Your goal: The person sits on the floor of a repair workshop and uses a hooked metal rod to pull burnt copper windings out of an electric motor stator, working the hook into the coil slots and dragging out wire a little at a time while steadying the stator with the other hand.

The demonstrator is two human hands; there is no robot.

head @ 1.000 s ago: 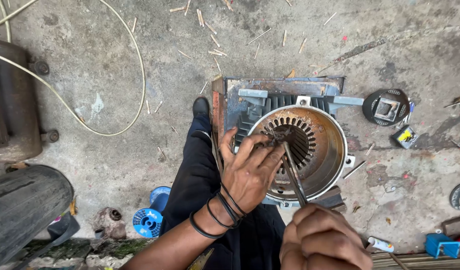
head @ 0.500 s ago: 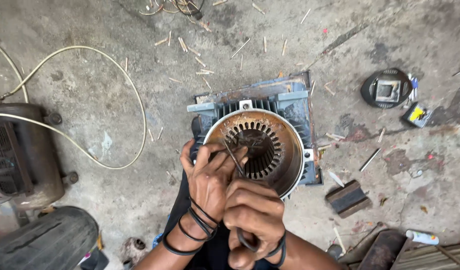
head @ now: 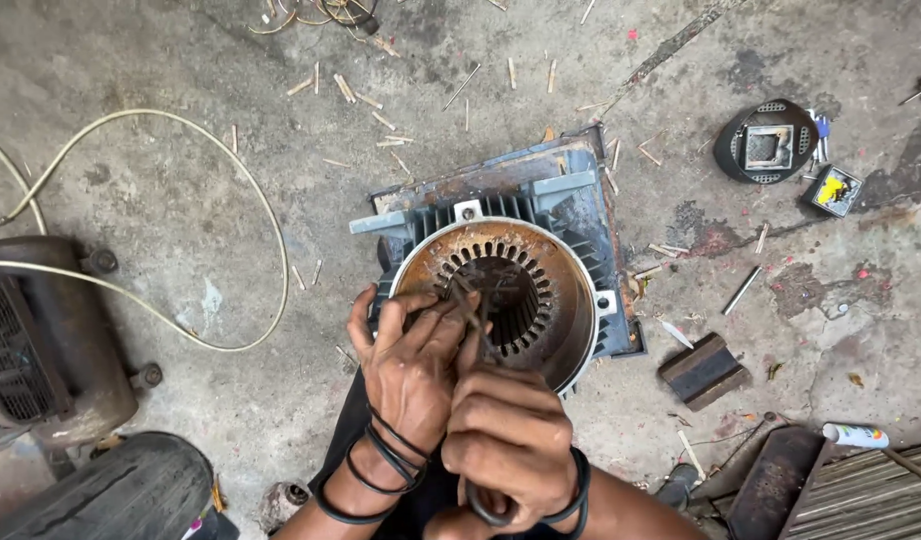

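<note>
A grey finned motor housing (head: 541,205) stands on end on the concrete floor, its rusty slotted stator bore (head: 501,295) facing up. My left hand (head: 411,365), with black bands on the wrist, rests on the near rim, fingers pinching a thin dark strip (head: 464,292) at the slots. My right hand (head: 511,440) is closed around the handle of a slim metal tool (head: 476,345) whose tip points into the same slots. The tool's handle is mostly hidden in my fist.
A compressor-like tank (head: 51,340) with a pale hose (head: 231,170) lies at left. A round black fan cover (head: 766,140), a small yellow-and-black part (head: 831,190), a dark block (head: 703,370) and a white tube (head: 856,435) lie at right. Wooden slivers litter the floor.
The view has shifted, so the motor sits more central in frame. My right hand has come up close beside the left at the stator's near rim, the tool now held more upright.
</note>
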